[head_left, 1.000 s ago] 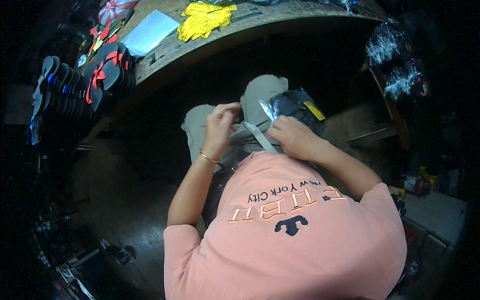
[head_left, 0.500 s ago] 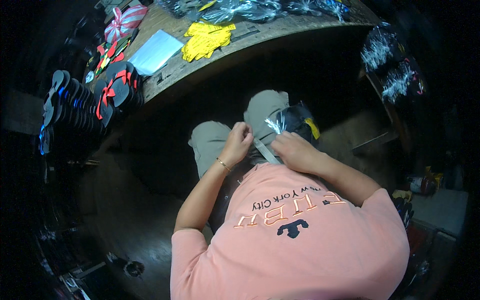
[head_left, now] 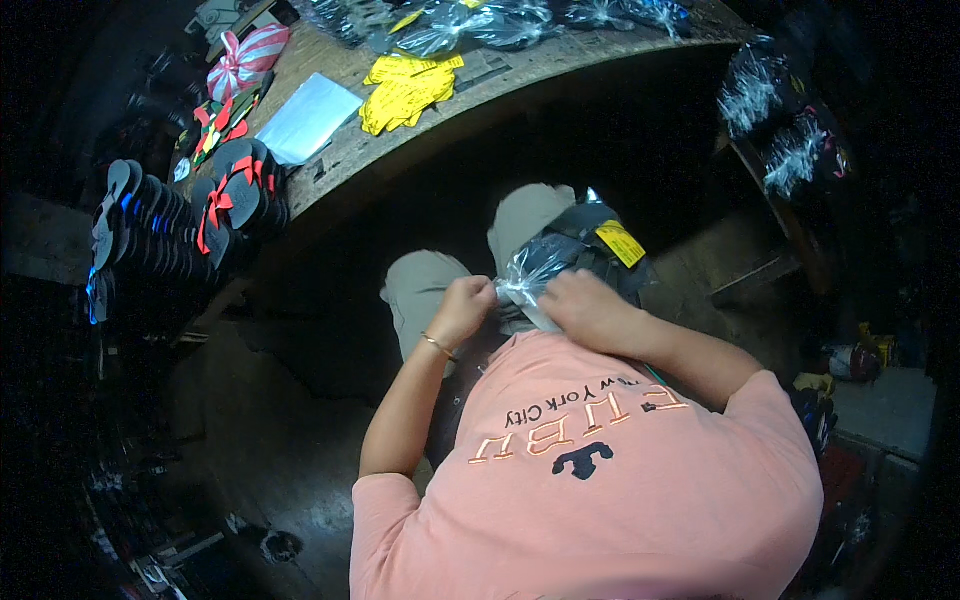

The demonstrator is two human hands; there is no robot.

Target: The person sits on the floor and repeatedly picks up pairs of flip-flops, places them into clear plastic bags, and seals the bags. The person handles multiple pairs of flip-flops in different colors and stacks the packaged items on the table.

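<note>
A clear plastic bag [head_left: 545, 258] with dark contents rests on my right thigh, a yellow card [head_left: 620, 243] showing at its far right end. Its gathered, shiny neck lies between my two hands. My left hand [head_left: 466, 308] is closed, fingertips pinching the end of that neck above the gap between my thighs. Curled close on the other side, my right hand [head_left: 585, 308] grips the plastic beside the neck. A pale strip hangs below the gather; whether it is bag film or a separate band I cannot tell.
Ahead stands a worn wooden table [head_left: 520, 85] with yellow cards [head_left: 410, 95], a pale blue sheet [head_left: 308, 118], filled clear bags [head_left: 500, 25] and a pink-and-white striped bag [head_left: 245, 62]. Stacked flip-flops [head_left: 150, 225] line its left end. More tied bags [head_left: 795, 155] are at right.
The bag has come up and left between my hands, its gathered neck now at my fingers and its yellow card turned more into view. My left hand has shifted slightly nearer my body.
</note>
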